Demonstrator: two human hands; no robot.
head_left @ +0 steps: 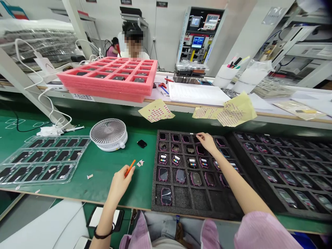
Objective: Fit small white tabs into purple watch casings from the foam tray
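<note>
My left hand (pixel 121 180) is closed around a slim orange pen-shaped tool (pixel 130 168), held above the green mat. Just beyond its tip lie small white paper scraps (pixel 140 163). My right hand (pixel 206 141) reaches into the back row of a black foam tray (pixel 181 197), its fingertips closed on a dark smartwatch (pixel 197 139) that they partly cover. Other purple-rimmed smartwatches (pixel 181 176) sit in the tray's pockets, and one row has lit or labelled faces with coloured dots. A loose black watch-like piece (pixel 141 143) lies on the mat.
A white round fan (pixel 109 134) stands left, beside a clear plastic tray (pixel 75 162) of black parts. A second foam tray (pixel 275 186) of watches lies right. Pink foam trays (pixel 109 86) and yellow sticker sheets (pixel 157 110) are on the shelf's edge. A person (pixel 133 41) sits opposite.
</note>
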